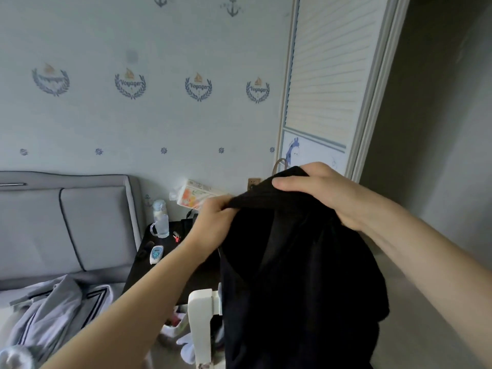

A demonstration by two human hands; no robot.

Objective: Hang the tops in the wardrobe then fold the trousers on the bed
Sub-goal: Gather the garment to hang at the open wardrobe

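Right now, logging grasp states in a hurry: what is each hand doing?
Left hand: grips the black top at its upper edge.
Right hand: holds the same top from above.

Pale wallpaper (pixel 159 123) carries "Voyager" crests and anchors. A grey padded headboard (pixel 66 225) stands left, beside a dark surface (pixel 170 265). A louvred door (pixel 327 75) stands right.

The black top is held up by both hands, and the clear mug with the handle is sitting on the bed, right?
Not quite. Both hands, left and right, do hold up the black top, but the head view shows the clear mug on the dark bedside table, not on the bed.
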